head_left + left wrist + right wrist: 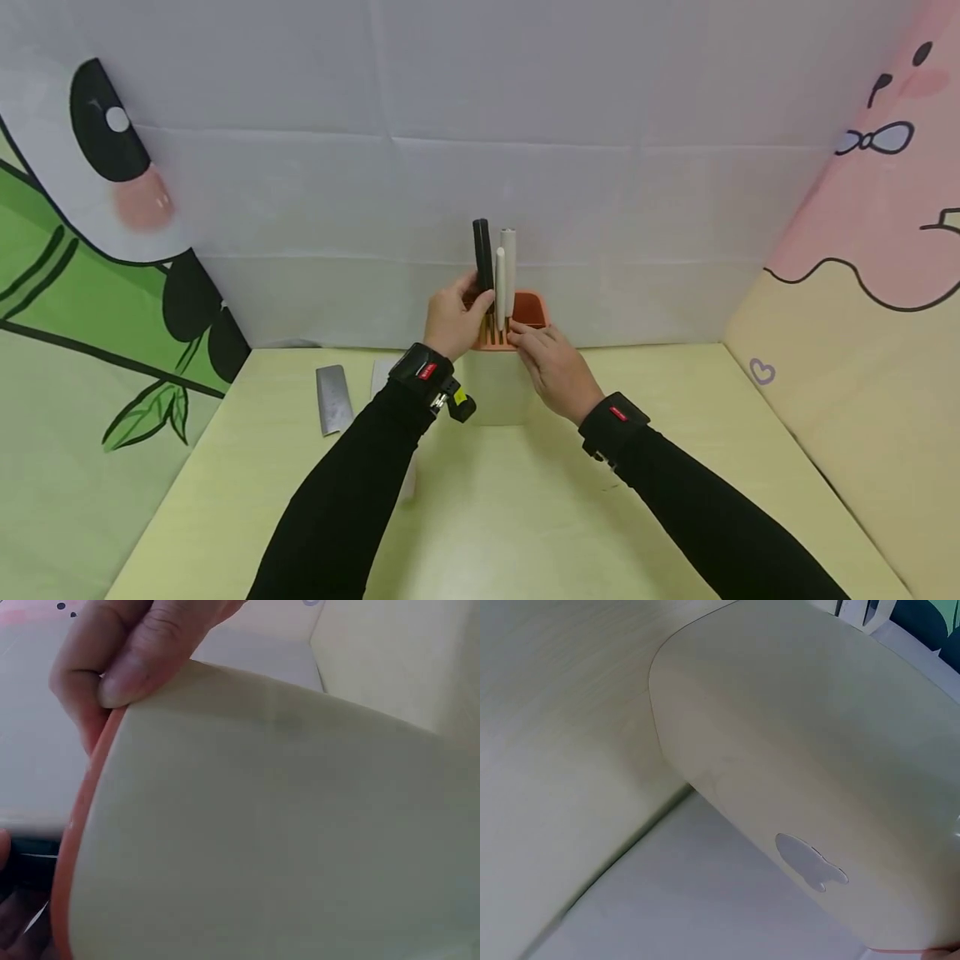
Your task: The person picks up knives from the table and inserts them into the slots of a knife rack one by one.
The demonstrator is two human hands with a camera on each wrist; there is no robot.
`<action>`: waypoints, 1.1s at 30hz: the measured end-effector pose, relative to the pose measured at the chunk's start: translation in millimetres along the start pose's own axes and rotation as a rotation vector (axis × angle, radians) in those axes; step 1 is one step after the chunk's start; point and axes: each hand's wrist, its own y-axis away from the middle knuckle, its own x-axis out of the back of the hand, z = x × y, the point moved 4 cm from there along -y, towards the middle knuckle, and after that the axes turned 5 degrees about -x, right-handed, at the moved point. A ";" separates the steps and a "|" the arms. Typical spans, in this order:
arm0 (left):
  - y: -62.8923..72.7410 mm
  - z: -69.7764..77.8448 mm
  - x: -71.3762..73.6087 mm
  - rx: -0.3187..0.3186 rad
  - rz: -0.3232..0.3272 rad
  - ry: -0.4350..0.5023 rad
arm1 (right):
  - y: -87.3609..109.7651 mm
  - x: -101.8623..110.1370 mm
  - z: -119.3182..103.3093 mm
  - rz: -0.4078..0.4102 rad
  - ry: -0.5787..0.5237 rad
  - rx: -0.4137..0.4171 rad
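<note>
A knife holder (495,392) with a cream body and an orange top stands upright near the back of the table. Out of its top rise two white-handled knives (509,271) and a black-handled knife (483,250). My left hand (453,321) grips the black handle low down, just at the orange top. The blade is mostly hidden. On the right front corner, my right hand (555,371) pinches the orange rim between thumb and fingers. In the left wrist view, the right hand's fingertips (127,679) bend over that rim.
A metal blade (334,400) lies flat on the table (600,517), left of the holder. Beside it a pale long object (381,375) is partly covered by my left forearm. A white cloth wall rises directly behind the holder, with printed walls at both sides.
</note>
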 end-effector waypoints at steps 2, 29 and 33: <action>0.4 -2.0 -1.3 0.004 -0.001 -0.013 | 0.5 0.6 -0.6 0.000 -0.001 -0.006; 6.2 -12.1 -13.1 -0.046 -0.086 -0.147 | 1.8 0.9 0.3 0.027 -0.008 0.020; 6.7 -13.4 -13.8 -0.039 -0.101 -0.143 | 1.6 0.9 0.7 0.026 -0.010 0.015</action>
